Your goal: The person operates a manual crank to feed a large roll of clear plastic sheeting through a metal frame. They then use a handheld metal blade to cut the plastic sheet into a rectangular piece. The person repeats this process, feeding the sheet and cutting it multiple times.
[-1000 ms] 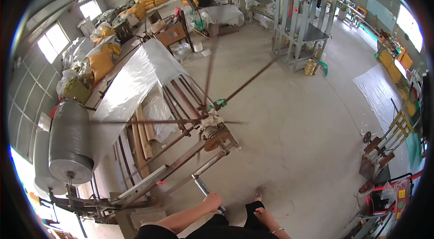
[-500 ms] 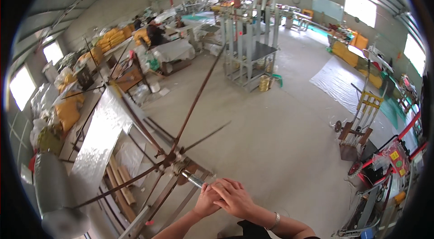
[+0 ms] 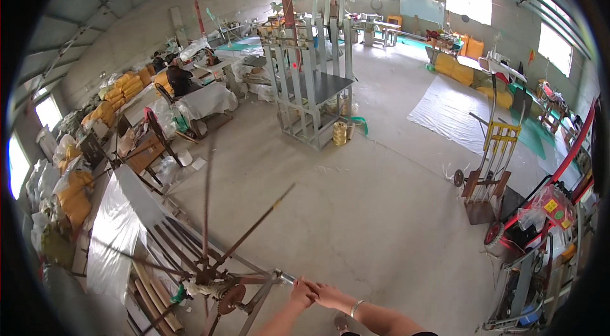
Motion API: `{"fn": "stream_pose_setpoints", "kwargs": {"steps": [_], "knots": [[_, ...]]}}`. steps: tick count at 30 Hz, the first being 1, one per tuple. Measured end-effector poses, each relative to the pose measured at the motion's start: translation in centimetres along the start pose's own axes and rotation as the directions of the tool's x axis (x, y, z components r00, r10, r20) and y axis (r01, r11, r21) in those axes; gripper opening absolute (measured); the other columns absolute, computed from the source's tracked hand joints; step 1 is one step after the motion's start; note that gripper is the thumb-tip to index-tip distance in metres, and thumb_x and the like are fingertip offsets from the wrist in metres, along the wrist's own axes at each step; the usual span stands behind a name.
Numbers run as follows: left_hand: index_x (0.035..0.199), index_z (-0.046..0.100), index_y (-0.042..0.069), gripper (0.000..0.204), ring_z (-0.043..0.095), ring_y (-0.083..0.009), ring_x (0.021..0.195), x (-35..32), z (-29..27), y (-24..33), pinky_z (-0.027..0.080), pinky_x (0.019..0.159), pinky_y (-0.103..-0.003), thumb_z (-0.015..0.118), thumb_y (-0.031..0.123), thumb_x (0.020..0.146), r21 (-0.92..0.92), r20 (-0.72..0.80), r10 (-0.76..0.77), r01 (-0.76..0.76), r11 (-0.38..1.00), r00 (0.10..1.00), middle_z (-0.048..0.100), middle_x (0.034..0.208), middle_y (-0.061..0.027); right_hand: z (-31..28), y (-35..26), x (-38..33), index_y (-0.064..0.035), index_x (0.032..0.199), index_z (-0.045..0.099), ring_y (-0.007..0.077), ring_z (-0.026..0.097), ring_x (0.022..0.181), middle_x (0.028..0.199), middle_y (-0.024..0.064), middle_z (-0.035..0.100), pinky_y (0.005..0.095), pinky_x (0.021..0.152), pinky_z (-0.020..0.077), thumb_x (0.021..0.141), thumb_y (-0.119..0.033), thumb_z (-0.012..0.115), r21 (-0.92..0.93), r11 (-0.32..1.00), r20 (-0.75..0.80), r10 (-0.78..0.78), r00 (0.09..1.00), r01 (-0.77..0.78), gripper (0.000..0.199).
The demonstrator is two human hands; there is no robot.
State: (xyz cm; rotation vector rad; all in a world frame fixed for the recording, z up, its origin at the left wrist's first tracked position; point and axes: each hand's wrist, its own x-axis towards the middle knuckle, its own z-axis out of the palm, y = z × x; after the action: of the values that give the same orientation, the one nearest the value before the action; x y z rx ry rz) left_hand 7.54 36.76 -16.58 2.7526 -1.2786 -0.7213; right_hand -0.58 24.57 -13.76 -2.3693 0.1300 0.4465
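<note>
Left hand: The left hand was closed around the metal crank handle, at the lower centre of the view.
Right hand: The right hand lay over the left, its fingers touching it; whether it also gripped the metal could not be told. A bracelet circled its wrist.
Crank handle: A short silvery length showed to the left of the hands; the remainder was covered by them.
Spoked reel: The reel stood left of the handle, its thin rusty spokes radiating from the hub. One spoke, pointing up and to the right, was yellowish near its tip.
Toothed wheel: A rust-brown wheel sat between the hub and the hands.
Green tie: A green scrap hung at the hub's left side.
Plastic film: A glossy pale sheet lay stretched behind the reel, to its left.
Brown tubes: Several long tubes lay side by side, below and right of the film.
Steel frame: A grey upright frame with a dark shelf stood beyond the reel, well apart from the hands.
Gold spool: A spool rested on the floor just beside the frame's foot.
Hand truck: A truck with yellow crosspieces stood upright on the right.
Floor sheet: A white sheet lay flat behind the truck.
</note>
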Motion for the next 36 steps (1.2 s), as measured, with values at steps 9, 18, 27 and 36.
{"fn": "stream_pose_setpoints", "kwargs": {"steps": [9, 18, 27, 36], "knots": [[0.116, 0.062, 0.014, 0.051, 0.048, -0.024, 0.124, -7.2, 16.0, -1.9, 0.025, 0.107, -0.061, 0.077, 0.03, 0.069, 0.168, 0.388, -0.062, -0.004, 0.986, 0.92, 0.058, 0.125, -0.0032, 16.6, 15.5, -13.4, -0.0069, 0.138, 0.044, 0.0366, 0.051, 0.116, 0.126, 0.0201, 0.055, 0.0469, 0.1, 0.0385, 0.095, -0.035, 0.047, 0.242, 0.97, 0.467, -0.133, 0.874, 0.018, 0.051], [0.096, 0.069, 0.002, 0.025, 0.064, -0.04, 0.092, -28.2, 18.1, -5.1, 0.05, 0.079, -0.048, 0.062, 0.019, 0.08, -0.179, 0.036, -0.257, 0.26, 0.949, 0.966, 0.066, 0.095, -0.0243, 15.8, 17.9, -32.0, -0.0039, 0.114, 0.062, 0.0377, 0.055, 0.111, 0.117, 0.0241, 0.059, 0.046, 0.094, 0.0422, 0.091, -0.035, 0.058, -0.076, 0.875, 0.32, 0.475, 0.82, -0.477, 0.039], [0.084, 0.065, 0.003, 0.024, 0.061, -0.0379, 0.089, -35.8, -5.7, -1.0, 0.048, 0.078, -0.049, 0.069, 0.022, 0.07, -0.056, -0.138, 0.064, -0.072, 0.996, 0.988, 0.065, 0.088, -0.0176, 18.1, 6.6, -19.6, -0.0071, 0.108, 0.065, 0.0365, 0.062, 0.101, 0.104, 0.018, 0.067, 0.0415, 0.084, 0.0491, 0.096, -0.043, 0.042, 0.135, 0.96, 0.096, 0.232, 0.968, -0.244, 0.044], [0.114, 0.061, 0.019, 0.04, 0.044, -0.0225, 0.124, -19.4, -10.5, 0.9, 0.022, 0.103, -0.058, 0.064, 0.032, 0.076, 0.255, -0.597, 0.288, -0.164, 0.953, 0.748, 0.059, 0.119, 0.0002, -6.0, -19.1, -14.7, -0.0114, 0.124, 0.054, 0.0316, 0.055, 0.112, 0.122, 0.0085, 0.059, 0.0429, 0.094, 0.044, 0.09, -0.028, 0.061, -0.045, 0.918, -0.424, -0.375, 0.824, 0.395, 0.038]]}}
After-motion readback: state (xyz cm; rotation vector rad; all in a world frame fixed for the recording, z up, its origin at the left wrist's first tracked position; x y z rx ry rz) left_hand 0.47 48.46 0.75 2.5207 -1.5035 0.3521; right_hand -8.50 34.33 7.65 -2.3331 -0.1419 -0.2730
